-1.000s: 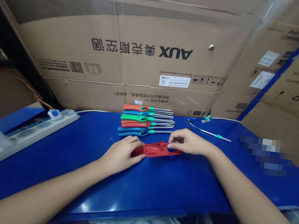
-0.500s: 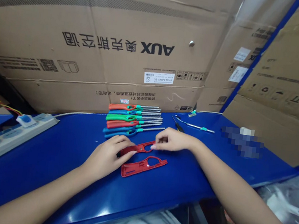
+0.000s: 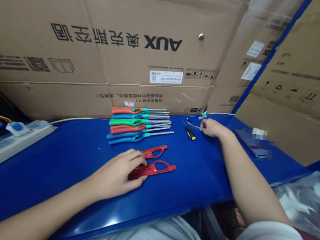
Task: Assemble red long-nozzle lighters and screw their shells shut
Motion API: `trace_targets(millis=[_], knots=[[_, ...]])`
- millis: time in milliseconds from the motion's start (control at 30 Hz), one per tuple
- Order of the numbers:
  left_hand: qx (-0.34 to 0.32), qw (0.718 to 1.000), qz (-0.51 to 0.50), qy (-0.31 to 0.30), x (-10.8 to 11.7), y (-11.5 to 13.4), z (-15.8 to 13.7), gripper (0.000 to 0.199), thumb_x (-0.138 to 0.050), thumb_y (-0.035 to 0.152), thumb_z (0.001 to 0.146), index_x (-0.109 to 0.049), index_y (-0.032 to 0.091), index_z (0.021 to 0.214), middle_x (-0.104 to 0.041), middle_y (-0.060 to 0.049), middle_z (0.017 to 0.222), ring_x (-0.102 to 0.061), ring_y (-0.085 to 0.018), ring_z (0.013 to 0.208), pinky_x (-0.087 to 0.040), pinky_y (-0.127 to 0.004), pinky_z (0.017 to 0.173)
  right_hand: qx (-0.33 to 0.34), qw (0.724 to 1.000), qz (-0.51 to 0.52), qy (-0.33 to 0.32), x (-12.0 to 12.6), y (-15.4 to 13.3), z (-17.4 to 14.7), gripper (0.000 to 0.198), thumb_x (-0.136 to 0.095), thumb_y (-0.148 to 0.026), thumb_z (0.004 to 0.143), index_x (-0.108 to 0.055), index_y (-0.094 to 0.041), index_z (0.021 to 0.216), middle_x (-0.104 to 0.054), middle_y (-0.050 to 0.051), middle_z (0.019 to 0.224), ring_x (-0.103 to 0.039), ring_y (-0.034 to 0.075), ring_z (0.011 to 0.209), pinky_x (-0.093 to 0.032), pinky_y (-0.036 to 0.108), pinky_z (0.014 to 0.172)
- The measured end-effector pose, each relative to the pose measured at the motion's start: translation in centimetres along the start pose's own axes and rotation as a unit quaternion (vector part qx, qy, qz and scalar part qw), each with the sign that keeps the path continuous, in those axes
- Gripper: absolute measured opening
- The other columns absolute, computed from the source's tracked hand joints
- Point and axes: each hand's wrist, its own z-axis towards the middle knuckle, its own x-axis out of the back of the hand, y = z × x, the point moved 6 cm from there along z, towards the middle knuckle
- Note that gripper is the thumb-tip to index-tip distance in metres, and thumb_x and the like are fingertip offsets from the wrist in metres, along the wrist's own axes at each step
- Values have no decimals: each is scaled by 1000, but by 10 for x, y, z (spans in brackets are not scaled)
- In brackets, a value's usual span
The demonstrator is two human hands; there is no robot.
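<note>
My left hand [image 3: 120, 172] is closed around the wide end of the nearer red lighter casing half [image 3: 158, 169], its fingers hiding that end. Just beyond lies a second red casing half [image 3: 157, 151], partly behind my fingers. Over on the right, my right hand [image 3: 212, 127] pinches the thin metal lighter tube [image 3: 195, 126], covering most of it. A screwdriver [image 3: 190, 133] with a black and yellow handle rests left of that hand. Several long-nosed lighters [image 3: 126, 122] in orange, blue, green and red lie stacked side by side beyond the casing halves.
A white power strip [image 3: 11, 147] runs along the left of the blue table [image 3: 193, 179]. Cardboard [image 3: 111, 62] walls the back and right. A dark, partly blurred flat object [image 3: 247, 141] lies at the right, and a small teal piece [image 3: 203, 116] at the back.
My right hand has left the farther casing half and moved right and away to the metal tube. My left hand has shifted from the farther half to the nearer one. The view has turned slightly.
</note>
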Motion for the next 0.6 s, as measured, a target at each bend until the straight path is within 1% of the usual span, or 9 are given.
trace_targets(millis=[133, 300, 433, 533, 600], knots=[[-7, 1000, -19, -19, 6, -4, 0, 18, -59, 28, 92, -61, 22, 109, -62, -7, 113, -59, -23, 106, -50, -35, 92, 16, 1000, 21, 5, -2, -2, 2, 6, -65, -18, 81, -64, -18, 86, -71, 10, 89, -64, 22, 80, -45, 29, 68], [-6, 998, -8, -56, 14, -11, -1, 22, -59, 21, 88, -62, 22, 110, -63, -5, 108, -59, -22, 103, -49, -32, 88, 43, 996, 64, 43, 8, -10, -3, 7, -58, -16, 86, -59, -17, 93, -70, 10, 91, -63, 19, 79, -44, 27, 69], [1, 997, 8, -75, 21, -17, -3, 23, -60, 23, 87, -63, 21, 110, -63, -5, 107, -60, -22, 100, -48, -32, 87, 87, 988, 105, 77, 20, -29, -12, 9, -52, -20, 90, -56, -17, 98, -68, 8, 86, -61, 18, 77, -45, 27, 71], [7, 996, 19, -86, 26, -20, -7, 25, -61, 23, 85, -65, 21, 109, -64, -6, 107, -62, -22, 97, -49, -32, 85, 123, 979, 127, 104, 30, -45, -21, 11, -52, -26, 92, -55, -18, 99, -67, 8, 92, -61, 19, 81, -45, 28, 75], [5, 996, 23, -84, 29, -21, -7, 25, -63, 24, 83, -66, 20, 107, -65, -7, 105, -63, -23, 95, -50, -32, 85, 153, 968, 153, 129, 37, -56, -30, 14, -53, -29, 92, -55, -18, 100, -66, 7, 93, -59, 19, 81, -45, 29, 76]])
